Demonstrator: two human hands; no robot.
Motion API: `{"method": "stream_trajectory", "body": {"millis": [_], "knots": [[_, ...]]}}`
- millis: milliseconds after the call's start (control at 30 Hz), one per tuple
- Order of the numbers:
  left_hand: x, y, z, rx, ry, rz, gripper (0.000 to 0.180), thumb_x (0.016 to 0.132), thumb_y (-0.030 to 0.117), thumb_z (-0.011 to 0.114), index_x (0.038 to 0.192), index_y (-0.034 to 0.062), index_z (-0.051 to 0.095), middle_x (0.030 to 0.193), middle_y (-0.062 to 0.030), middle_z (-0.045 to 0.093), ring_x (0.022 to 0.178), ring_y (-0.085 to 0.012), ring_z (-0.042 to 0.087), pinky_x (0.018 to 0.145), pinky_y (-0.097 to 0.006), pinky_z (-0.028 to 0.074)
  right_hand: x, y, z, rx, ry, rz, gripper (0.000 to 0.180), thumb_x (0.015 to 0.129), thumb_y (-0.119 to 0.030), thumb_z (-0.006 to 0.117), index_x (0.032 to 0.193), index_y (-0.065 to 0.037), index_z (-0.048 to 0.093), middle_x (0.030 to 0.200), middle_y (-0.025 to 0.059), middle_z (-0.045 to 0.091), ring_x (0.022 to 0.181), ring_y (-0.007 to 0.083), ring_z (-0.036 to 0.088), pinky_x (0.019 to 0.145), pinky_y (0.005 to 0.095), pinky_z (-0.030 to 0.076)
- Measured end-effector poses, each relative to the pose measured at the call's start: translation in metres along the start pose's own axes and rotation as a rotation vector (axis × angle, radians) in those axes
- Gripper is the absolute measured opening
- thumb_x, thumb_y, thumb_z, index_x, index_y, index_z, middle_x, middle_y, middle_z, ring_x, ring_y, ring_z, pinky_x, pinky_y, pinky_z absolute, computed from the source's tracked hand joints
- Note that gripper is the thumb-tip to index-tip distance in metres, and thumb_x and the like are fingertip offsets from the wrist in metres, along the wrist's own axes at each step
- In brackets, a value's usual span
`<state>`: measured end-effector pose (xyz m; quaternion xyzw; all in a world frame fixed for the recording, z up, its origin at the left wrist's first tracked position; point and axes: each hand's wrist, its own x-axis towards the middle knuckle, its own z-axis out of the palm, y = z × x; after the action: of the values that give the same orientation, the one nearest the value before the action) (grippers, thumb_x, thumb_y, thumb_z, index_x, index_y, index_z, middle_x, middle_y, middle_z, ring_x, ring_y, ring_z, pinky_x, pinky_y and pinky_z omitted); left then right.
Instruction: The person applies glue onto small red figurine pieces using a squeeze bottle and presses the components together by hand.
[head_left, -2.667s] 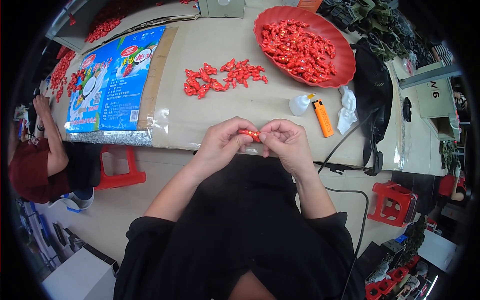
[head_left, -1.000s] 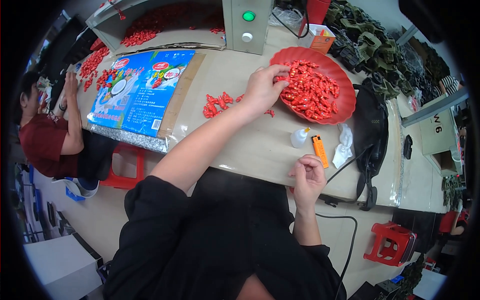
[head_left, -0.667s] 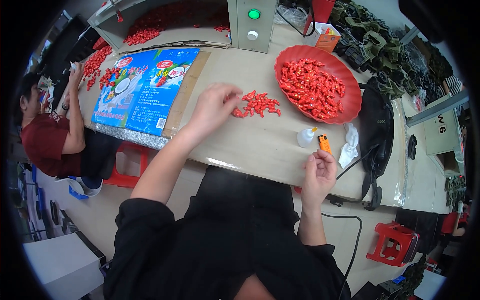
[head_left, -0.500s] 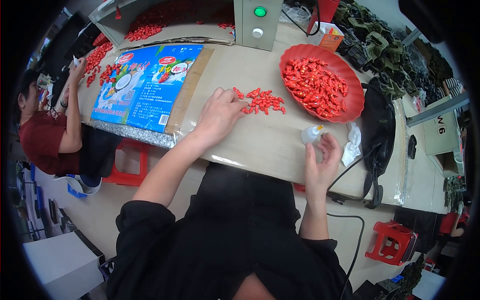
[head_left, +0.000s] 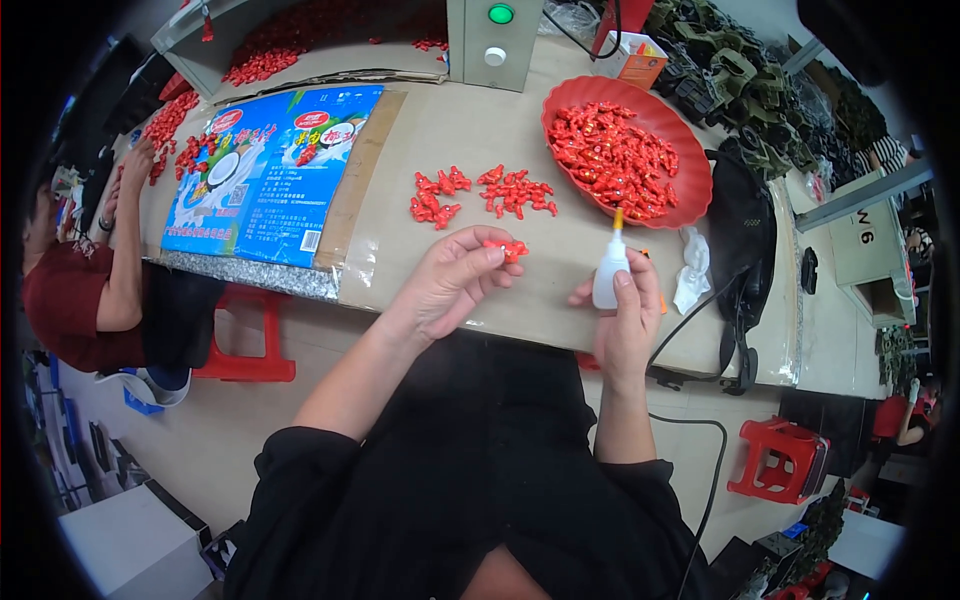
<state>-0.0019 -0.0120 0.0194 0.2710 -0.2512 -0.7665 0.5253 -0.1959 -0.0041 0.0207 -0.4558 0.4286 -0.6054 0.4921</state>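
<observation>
My left hand (head_left: 440, 290) pinches a small red figure-shaped piece (head_left: 513, 250) between thumb and fingers, above the table's near edge. In my right hand (head_left: 630, 325) is a white squeeze bottle (head_left: 608, 282), held upright with its yellow nozzle pointing up. The bottle and the piece are apart. Just beyond my hands lie two loose clusters of similar red pieces, a left cluster (head_left: 437, 197) and a right cluster (head_left: 519, 193). A red scalloped bowl (head_left: 692, 185) heaped with more red pieces stands beyond my right hand.
Right of the bowl lie a crumpled white tissue (head_left: 692, 270) and a black bag (head_left: 748, 240) with a cord. A flat blue printed carton (head_left: 270, 185) covers the table's left part. Behind stands a grey box with a green button (head_left: 500, 14). A co-worker (head_left: 85, 270) sits at the left.
My right hand has picked up the squeeze bottle from the table. My left hand has drawn back from the pile with a red piece, uncovering the left cluster.
</observation>
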Motion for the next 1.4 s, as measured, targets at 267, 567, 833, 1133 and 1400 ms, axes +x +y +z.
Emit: {"method": "stream_trajectory", "body": {"millis": [267, 567, 833, 1133, 1400], "knots": [[-0.005, -0.027, 0.001, 0.083, -0.164, 0.016, 0.017, 0.082, 0.004, 0.054, 0.097, -0.0021, 0.052, 0.09, -0.0096, 0.058, 0.08, -0.0158, 0.058, 0.073, -0.027, 0.048, -0.002, -0.004, 0.027, 0.472, -0.221, 0.223, 0.033, 0.085, -0.021, 0.041, 0.108, 0.002, 0.039, 0.076, 0.0125, 0.049, 0.063, 0.0189, 0.052, 0.057, 0.0307, 0.046], [-0.01, -0.02, 0.006, 0.342, -0.07, 0.073, 0.019, 0.079, -0.001, 0.057, 0.097, -0.0042, 0.052, 0.088, -0.0083, 0.058, 0.083, -0.014, 0.057, 0.075, -0.025, 0.047, -0.001, -0.004, 0.027, 0.498, -0.208, 0.201, 0.027, 0.083, -0.011, 0.051, 0.106, 0.001, 0.043, 0.081, 0.0085, 0.054, 0.063, 0.0122, 0.052, 0.057, 0.023, 0.042], [0.0, -0.021, 0.002, 0.707, 0.117, 0.279, 0.022, 0.078, -0.001, 0.059, 0.098, -0.0041, 0.052, 0.091, -0.0052, 0.057, 0.083, -0.0096, 0.055, 0.076, -0.022, 0.045, 0.011, 0.014, -0.005, 0.56, -0.077, 0.122, 0.02, 0.082, -0.011, 0.055, 0.099, -0.003, 0.049, 0.089, 0.0041, 0.053, 0.07, 0.0093, 0.043, 0.059, 0.0229, 0.034], [0.0, -0.028, 0.001, 0.771, 0.133, 0.281, 0.023, 0.077, -0.002, 0.059, 0.099, -0.0055, 0.052, 0.091, -0.0063, 0.058, 0.082, -0.0097, 0.056, 0.075, -0.022, 0.046, 0.005, 0.02, -0.001, 0.432, -0.026, 0.078, 0.022, 0.081, -0.012, 0.057, 0.099, -0.003, 0.047, 0.087, 0.0048, 0.051, 0.071, 0.0103, 0.048, 0.062, 0.0231, 0.04], [-0.002, -0.029, 0.001, 0.778, 0.157, 0.331, 0.02, 0.076, -0.002, 0.06, 0.096, -0.0053, 0.055, 0.092, -0.0077, 0.058, 0.082, -0.0118, 0.058, 0.073, -0.023, 0.048, 0.004, 0.009, 0.0, 0.285, -0.133, -0.098, 0.024, 0.081, -0.014, 0.058, 0.095, -0.001, 0.044, 0.092, 0.0105, 0.049, 0.072, 0.0126, 0.05, 0.064, 0.024, 0.042]]}}
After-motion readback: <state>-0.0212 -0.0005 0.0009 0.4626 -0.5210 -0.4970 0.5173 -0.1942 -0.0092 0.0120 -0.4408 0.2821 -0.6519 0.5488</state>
